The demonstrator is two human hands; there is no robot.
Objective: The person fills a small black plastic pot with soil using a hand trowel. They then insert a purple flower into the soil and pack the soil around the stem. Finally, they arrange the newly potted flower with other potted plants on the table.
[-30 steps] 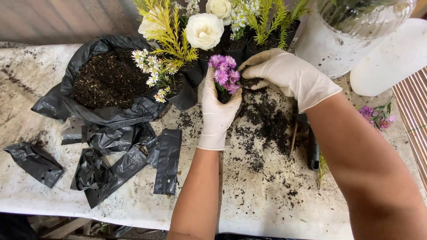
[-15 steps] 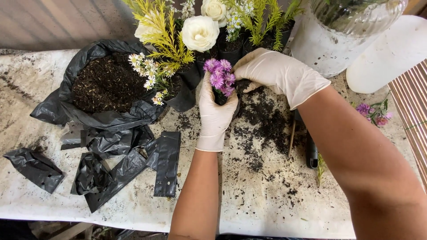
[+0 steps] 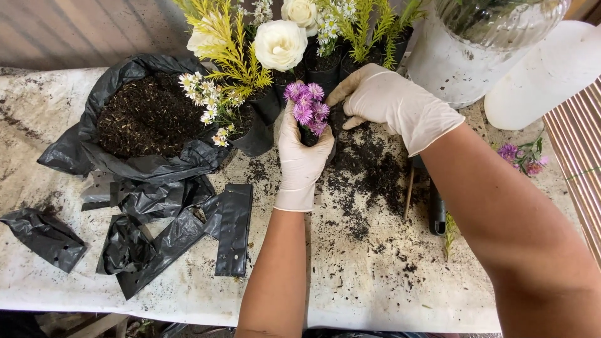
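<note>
Both my hands wear white gloves. My left hand [image 3: 302, 161] wraps around a small black planting bag that holds a cluster of purple flowers [image 3: 307, 107]. My right hand [image 3: 394, 103] rests with its fingers bent on the right side of that same bag, next to the flowers. Loose dark soil [image 3: 369, 169] is scattered on the white table cover under and right of the hands. Most of the small bag is hidden by my left hand.
A big black bag of soil [image 3: 147, 119] lies open at left. Empty black planting bags [image 3: 169, 231] are strewn at front left. Potted white roses [image 3: 280, 44], yellow-green foliage and small white flowers stand behind. White containers [image 3: 457, 62] sit at back right; cut purple flowers [image 3: 523, 156] at right.
Hardly anything moved: both hands stay on the purple-flower bag, and the view has shifted slightly down.
</note>
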